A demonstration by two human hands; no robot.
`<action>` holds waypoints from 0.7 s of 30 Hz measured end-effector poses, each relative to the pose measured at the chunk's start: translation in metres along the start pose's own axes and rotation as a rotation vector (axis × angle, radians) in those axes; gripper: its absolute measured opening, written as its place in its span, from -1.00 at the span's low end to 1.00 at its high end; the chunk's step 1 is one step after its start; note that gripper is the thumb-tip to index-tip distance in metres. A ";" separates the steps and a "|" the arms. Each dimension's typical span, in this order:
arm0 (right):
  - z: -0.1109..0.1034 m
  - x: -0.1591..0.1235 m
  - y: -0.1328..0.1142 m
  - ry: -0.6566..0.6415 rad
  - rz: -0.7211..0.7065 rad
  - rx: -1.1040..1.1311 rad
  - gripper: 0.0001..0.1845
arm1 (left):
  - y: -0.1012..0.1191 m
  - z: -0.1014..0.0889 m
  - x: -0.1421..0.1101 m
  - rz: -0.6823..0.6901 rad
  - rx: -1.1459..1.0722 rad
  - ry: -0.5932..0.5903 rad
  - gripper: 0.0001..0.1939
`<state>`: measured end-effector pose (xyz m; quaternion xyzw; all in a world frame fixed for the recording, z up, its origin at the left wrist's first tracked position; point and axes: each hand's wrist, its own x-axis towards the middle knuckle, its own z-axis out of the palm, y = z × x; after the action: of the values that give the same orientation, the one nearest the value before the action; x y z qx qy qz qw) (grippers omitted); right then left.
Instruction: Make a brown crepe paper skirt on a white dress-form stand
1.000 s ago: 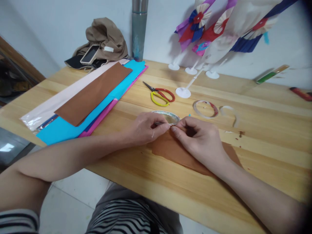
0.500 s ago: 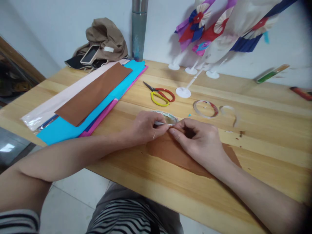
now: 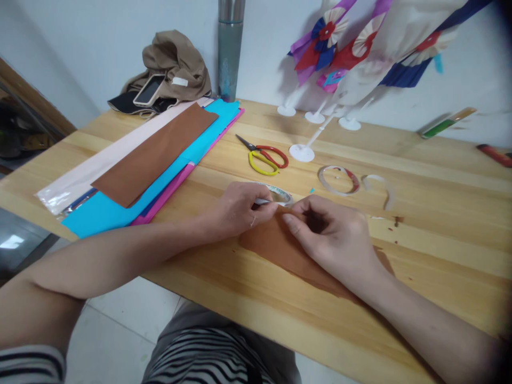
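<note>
A sheet of brown crepe paper [image 3: 280, 248] hangs from my fingers just over the front part of the wooden table. My left hand [image 3: 244, 208] pinches its upper left corner between thumb and forefinger. Further right along the same top edge, my right hand [image 3: 332, 229] grips the paper with thumb and fingers and covers part of it. Right behind my fingertips is a roll of tape [image 3: 285, 196], partly hidden by my left hand. Scissors [image 3: 264, 156] with one red and one yellow handle lie beyond the hands.
Folded blue paper [image 3: 100, 218] and another brown sheet [image 3: 156, 154] lie at left. Behind them are a brown cloth bag [image 3: 172, 58], a phone [image 3: 149, 89] and a bottle [image 3: 230, 58]. White stands [image 3: 302, 153], a tape ring [image 3: 339, 180] and a green-handled tool [image 3: 448, 122] are farther back.
My right hand has slid a little to the right along the paper's top edge, away from my left hand, which keeps its pinch. More of the brown edge shows between them.
</note>
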<state>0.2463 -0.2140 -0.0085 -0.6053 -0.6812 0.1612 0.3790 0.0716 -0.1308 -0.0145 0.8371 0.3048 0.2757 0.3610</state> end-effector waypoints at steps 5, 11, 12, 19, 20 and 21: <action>0.001 0.001 0.000 -0.047 0.028 0.089 -0.84 | 0.000 0.001 -0.001 0.011 -0.016 0.004 -0.63; 0.001 0.002 0.002 -0.053 0.058 0.158 -0.88 | 0.001 0.002 -0.002 0.008 -0.030 -0.001 -0.63; 0.002 0.002 0.003 -0.050 0.070 0.158 -0.88 | 0.001 0.002 -0.002 0.009 -0.033 -0.001 -0.63; 0.006 0.002 0.009 -0.024 0.106 0.174 -0.83 | 0.001 0.003 -0.003 0.010 -0.069 -0.008 -0.63; 0.006 0.002 0.009 -0.020 0.103 0.171 -0.83 | 0.001 0.003 -0.003 0.014 -0.070 -0.011 -0.64; 0.005 0.002 0.009 -0.015 0.099 0.167 -0.82 | 0.001 0.003 -0.003 0.016 -0.069 -0.012 -0.64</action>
<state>0.2487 -0.2088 -0.0174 -0.6032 -0.6375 0.2407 0.4145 0.0721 -0.1350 -0.0160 0.8282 0.2861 0.2840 0.3893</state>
